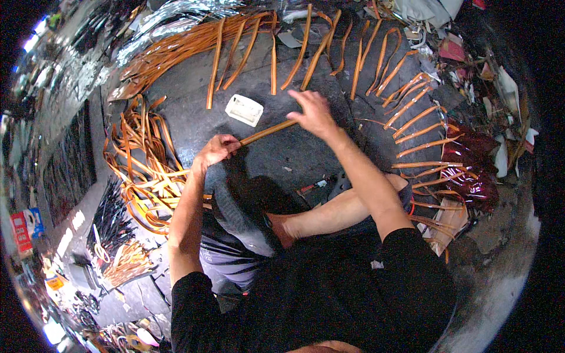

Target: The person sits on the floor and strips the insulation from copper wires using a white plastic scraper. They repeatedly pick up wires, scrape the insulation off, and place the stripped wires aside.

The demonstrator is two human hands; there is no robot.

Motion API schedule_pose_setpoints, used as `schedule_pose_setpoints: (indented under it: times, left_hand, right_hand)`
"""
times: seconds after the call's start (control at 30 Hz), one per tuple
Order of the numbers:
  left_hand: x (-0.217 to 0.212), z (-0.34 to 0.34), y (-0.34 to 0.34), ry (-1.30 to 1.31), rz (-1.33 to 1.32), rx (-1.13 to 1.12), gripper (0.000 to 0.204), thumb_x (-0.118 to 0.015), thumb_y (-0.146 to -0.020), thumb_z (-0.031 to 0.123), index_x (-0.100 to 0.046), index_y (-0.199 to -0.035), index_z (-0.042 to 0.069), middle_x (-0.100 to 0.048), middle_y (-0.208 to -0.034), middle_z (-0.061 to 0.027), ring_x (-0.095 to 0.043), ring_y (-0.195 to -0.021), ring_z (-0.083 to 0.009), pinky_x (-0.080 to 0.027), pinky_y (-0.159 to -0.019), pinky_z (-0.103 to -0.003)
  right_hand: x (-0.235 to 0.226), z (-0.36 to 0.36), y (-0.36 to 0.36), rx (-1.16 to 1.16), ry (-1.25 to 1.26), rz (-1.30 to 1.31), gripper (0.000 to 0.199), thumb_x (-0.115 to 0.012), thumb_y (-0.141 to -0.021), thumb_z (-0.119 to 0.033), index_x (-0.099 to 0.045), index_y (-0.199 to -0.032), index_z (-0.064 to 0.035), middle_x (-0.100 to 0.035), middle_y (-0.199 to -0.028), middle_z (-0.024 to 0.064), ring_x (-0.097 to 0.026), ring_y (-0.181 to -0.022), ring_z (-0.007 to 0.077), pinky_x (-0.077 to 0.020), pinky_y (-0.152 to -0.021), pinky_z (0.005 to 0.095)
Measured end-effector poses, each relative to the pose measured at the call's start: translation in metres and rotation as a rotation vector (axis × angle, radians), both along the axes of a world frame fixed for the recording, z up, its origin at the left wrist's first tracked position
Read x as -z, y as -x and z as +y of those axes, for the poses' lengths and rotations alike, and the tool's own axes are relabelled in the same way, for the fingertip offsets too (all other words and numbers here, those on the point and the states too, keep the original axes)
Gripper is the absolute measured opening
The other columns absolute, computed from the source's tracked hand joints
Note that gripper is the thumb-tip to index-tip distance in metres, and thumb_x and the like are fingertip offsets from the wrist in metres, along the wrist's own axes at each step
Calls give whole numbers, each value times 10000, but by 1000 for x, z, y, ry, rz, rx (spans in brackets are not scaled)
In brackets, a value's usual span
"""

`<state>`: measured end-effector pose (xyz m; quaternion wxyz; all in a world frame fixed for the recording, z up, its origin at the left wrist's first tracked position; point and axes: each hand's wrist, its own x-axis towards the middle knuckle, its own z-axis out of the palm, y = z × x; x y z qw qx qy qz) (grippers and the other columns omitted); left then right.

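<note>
A narrow brown strip (268,133) is stretched at a slant between my two hands, above the dark floor. My left hand (218,149) is closed, pinching the strip's lower left end between thumb and fingers. At the other end, my right hand (316,115) has its fingers stretched out and apart; its thumb lies at the strip, and whether it presses on it is hard to see. Just beyond the strip sits a small white rectangular dish (252,120). My bent legs are below my hands, with one bare shin (329,215) crossing toward the right.
Single brown strips (274,65) fan out in an arc across the far side and down the right. A long bundle (170,47) lies far left, and a tangled pile of strips (144,147) is beside my left arm. Dark red plastic sheeting (471,170) and scraps lie at right.
</note>
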<state>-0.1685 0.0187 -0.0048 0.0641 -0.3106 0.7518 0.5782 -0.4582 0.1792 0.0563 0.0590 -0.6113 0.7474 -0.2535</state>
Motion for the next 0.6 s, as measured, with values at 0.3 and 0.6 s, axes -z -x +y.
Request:
schedule_pose_setpoints:
  times: [0.3, 0.6]
  left_hand:
    - [-18, 8, 12, -5, 54, -47, 231, -612, -899, 219, -675, -1010, 27, -670, -819, -45, -612, -720, -129, -506, -657, -278]
    - [-9, 4, 7, 74, 74, -1, 233, -609, -872, 218, -676, -1011, 44, -679, -825, -74, -635, -757, -150, -510, -679, -302]
  right_hand:
    - [43, -70, -79, -143, 86, -328, 891, -763, -738, -268, -282, -1469, -104, -457, -1330, 203, -485, -1162, 384, -381, -1002, 438]
    - [9, -94, -88, -178, -107, 155, 736, -607, -762, -670, -556, -1322, -196, -313, -1479, 227, -267, -1348, 417, -194, -1096, 546]
